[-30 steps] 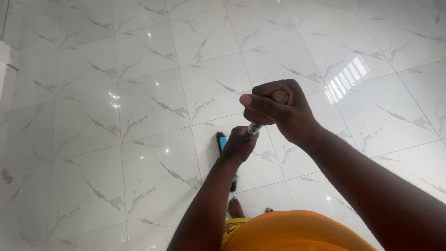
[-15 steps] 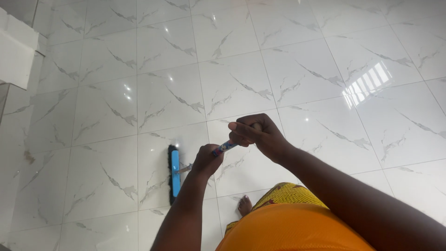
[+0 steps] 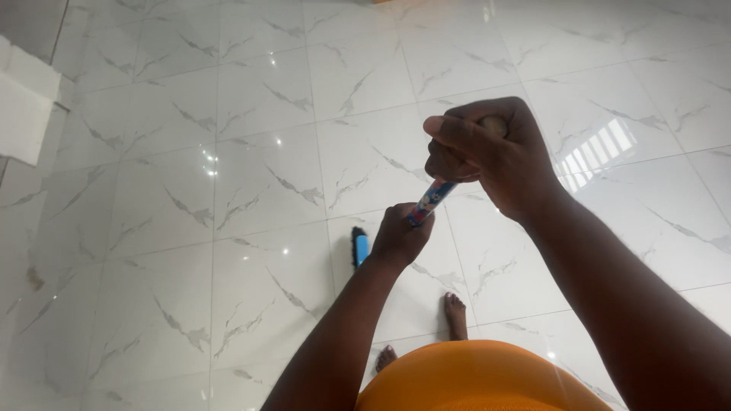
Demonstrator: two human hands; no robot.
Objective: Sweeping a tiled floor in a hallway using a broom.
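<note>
I look straight down at a broom with a patterned blue, red and white handle [image 3: 429, 202]. My right hand [image 3: 491, 156] is closed around the top end of the handle. My left hand [image 3: 400, 240] grips the handle lower down. The blue broom head with black bristles [image 3: 360, 248] rests on the white marble-patterned floor tile [image 3: 259, 183], mostly hidden behind my left hand and forearm. My bare feet [image 3: 454, 313] stand just behind the broom, above my orange garment [image 3: 476, 377].
Glossy white tiles with grey veins cover the whole floor. A white ledge or step [image 3: 23, 106] sits at the far left edge. A bright window reflection [image 3: 598, 148] lies on the tiles to the right.
The broom head has swung from the left back toward my feet and is now largely hidden behind my left arm. Both hands rose in view and kept their grip.
</note>
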